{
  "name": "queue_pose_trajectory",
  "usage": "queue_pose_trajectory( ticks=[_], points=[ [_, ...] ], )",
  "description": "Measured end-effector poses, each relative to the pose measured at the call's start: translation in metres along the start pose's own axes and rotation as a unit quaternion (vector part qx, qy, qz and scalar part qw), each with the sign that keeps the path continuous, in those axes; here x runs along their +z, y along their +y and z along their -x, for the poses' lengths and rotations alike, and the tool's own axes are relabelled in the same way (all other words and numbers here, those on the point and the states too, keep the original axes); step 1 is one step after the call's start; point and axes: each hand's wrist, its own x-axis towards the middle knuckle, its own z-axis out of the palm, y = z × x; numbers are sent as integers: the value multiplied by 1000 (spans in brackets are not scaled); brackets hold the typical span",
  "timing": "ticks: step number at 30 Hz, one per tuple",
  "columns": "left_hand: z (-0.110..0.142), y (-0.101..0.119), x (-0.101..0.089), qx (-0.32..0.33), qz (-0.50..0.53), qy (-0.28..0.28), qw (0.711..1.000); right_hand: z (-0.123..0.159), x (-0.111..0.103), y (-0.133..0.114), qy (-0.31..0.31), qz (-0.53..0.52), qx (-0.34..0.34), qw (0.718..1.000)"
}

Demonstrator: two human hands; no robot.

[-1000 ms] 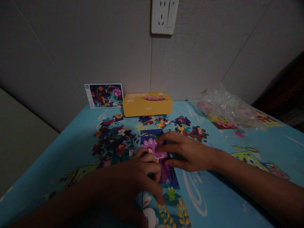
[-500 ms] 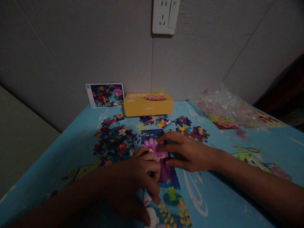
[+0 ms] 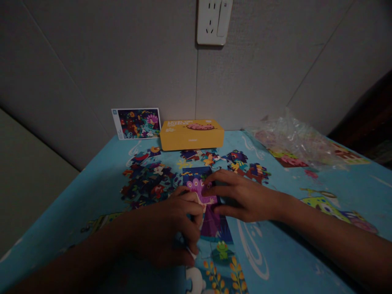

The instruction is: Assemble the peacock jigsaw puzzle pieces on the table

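Observation:
A narrow strip of joined jigsaw puzzle [image 3: 222,230] lies in front of me, with a purple many-eyed creature, a green frog and yellow plants on it. My left hand [image 3: 174,226] is over its left edge, thumb and fingers closed on a puzzle piece [image 3: 193,254] of which only a pale bit shows. Below that hand, the strip's left side has a notched edge beside a white shape. My right hand [image 3: 241,196] rests with spread fingers on the upper right of the strip, touching the purple creature and holding nothing.
Loose puzzle pieces [image 3: 147,185] are heaped left of the strip; smaller groups [image 3: 251,169] lie behind it. A yellow puzzle box [image 3: 192,139] and a reference picture card [image 3: 137,123] stand by the wall. Clear plastic wrapping [image 3: 294,139] covers printed sheets at the back right.
My left hand has drawn its thumb and fingertips together and slightly up, with a pale piece now between them. More of the strip's notched left edge shows. My right hand has stayed put.

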Motion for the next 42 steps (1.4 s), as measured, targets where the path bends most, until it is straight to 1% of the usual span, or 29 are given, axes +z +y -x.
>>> queue_pose_trajectory(
  ticks=[3,5,8,11,15,22,25,29,34,39,42],
  points=[
    [2,-7,0,-14,-23,23,999,0,1,0,4,-5,-2,1000],
    [3,-16,-1,-27,-45,60,997,1,1,2,5,-8,-3,1000],
    [6,-32,-5,-41,-68,131,988,3,0,5,13,-8,2,1000],
    [9,-44,-11,-62,-92,166,980,3,-2,8,26,-7,5,1000],
    [12,-49,-17,-64,-112,178,976,2,-3,11,29,-4,8,1000],
    [15,-51,-16,-67,-127,192,971,2,3,21,51,-20,51,997],
    [14,-49,-16,-66,-134,181,972,3,4,22,38,-29,67,997],
    [12,-41,-16,-52,-143,180,972,5,3,13,20,-15,87,996],
    [10,-38,-13,-41,-139,193,970,4,2,3,-3,-33,35,999],
    [11,-44,-12,-76,-171,234,954,4,1,8,26,14,36,999],
    [11,-47,-12,-75,-171,231,955,4,1,8,11,7,29,1000]
  ],
)
